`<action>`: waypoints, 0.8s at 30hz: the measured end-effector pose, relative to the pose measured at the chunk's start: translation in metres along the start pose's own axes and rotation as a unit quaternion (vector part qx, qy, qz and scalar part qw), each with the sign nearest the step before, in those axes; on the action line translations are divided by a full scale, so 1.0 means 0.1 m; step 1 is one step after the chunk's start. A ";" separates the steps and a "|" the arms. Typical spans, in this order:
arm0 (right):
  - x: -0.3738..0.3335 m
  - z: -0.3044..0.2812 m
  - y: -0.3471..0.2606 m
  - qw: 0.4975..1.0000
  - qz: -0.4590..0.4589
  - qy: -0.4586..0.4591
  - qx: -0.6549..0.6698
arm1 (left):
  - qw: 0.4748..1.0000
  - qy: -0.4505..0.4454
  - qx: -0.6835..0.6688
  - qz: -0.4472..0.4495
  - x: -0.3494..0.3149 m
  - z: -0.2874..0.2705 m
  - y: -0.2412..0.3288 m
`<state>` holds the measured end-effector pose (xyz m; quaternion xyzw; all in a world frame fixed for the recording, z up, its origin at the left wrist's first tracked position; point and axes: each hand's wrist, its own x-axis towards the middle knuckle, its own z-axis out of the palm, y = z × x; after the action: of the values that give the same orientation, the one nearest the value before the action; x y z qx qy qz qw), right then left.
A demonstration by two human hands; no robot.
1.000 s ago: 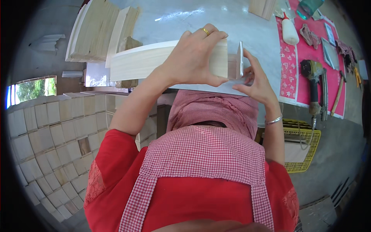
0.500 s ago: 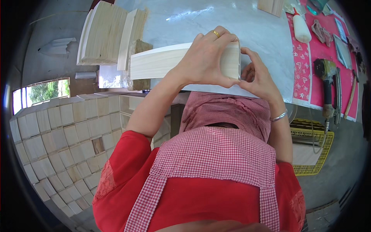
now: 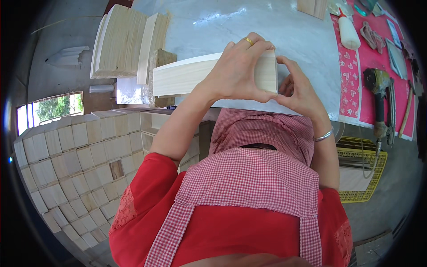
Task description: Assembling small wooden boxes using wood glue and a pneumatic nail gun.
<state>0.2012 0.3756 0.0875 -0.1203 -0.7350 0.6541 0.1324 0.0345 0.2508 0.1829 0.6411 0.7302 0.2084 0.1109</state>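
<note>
A long, pale wooden box-like piece point(image 3: 184, 78) lies crosswise on the table in front of me. My left hand point(image 3: 240, 69) spans its right part, fingers over the far edge and thumb along the near edge. At the right end, my right hand point(image 3: 300, 89) curls with its index fingertip at the far corner and thumb at the near corner. It grips a thin end edge point(image 3: 277, 73); whether this is a separate panel I cannot tell. Both thumbs nearly meet at the near corner. The left end lies beside a rough wooden block point(image 3: 163, 60).
Thin boards point(image 3: 120, 42) stand stacked at the far left. Many wooden boxes point(image 3: 75, 147) are piled at left. On a pink cloth point(image 3: 364, 98) to the right lie a white glue bottle point(image 3: 348, 33) and an air nail gun point(image 3: 379, 98). A yellow crate point(image 3: 369, 187) sits below.
The whole view has shifted slightly. Both hands keep nearly the same hold on the wooden piece.
</note>
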 end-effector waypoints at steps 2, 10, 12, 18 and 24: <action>0.00 -0.01 -0.01 1.000 0.002 -0.001 -0.002 | 1.000 0.000 0.000 -0.001 0.00 0.00 0.00; 0.01 -0.01 -0.01 1.000 0.003 -0.007 -0.011 | 1.000 -0.005 -0.001 0.003 0.00 0.00 -0.02; 0.01 -0.01 -0.02 1.000 0.003 -0.007 -0.012 | 1.000 -0.001 -0.005 0.006 0.00 0.01 -0.03; -0.01 0.00 -0.05 1.000 0.013 -0.007 -0.024 | 1.000 -0.013 0.004 -0.008 0.00 0.02 0.00; -0.26 0.21 -0.31 0.988 -0.099 0.097 -0.071 | 1.000 0.004 0.009 -0.002 0.01 0.05 -0.01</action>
<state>0.2184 0.3431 0.1151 -0.1188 -0.7712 0.5694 0.2587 0.0351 0.2527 0.1784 0.6396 0.7338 0.2044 0.1028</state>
